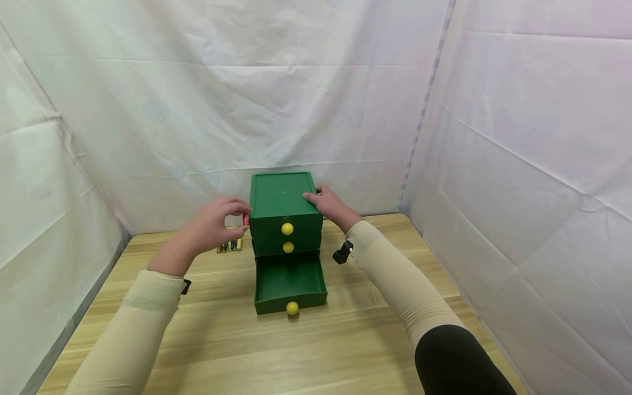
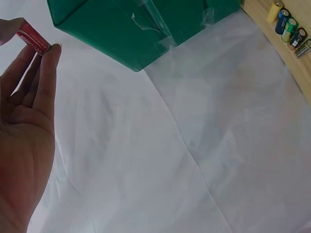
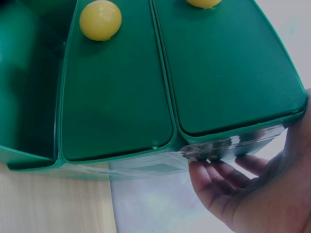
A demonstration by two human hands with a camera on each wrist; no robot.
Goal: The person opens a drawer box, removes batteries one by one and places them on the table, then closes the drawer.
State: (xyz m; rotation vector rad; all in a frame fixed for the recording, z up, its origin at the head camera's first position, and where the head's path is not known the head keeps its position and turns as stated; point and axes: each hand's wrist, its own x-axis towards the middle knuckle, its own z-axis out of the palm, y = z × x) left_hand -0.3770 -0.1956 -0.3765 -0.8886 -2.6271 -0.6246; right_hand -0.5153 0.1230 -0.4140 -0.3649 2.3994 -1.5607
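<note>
Between thumb and fingertips, my left hand pinches a red battery, held beside the upper left side of a green drawer cabinet. My right hand grips the cabinet's top right edge, thumb on the top and fingers against the side, which has clear tape on it in the right wrist view. The bottom drawer is pulled out and its visible floor is bare. Above it, the two upper drawers are closed, each with a round yellow knob.
Several batteries in different colours, among them a yellow battery and a green battery, lie in a row on the wooden table, left of the cabinet. White sheets hang behind and on both sides.
</note>
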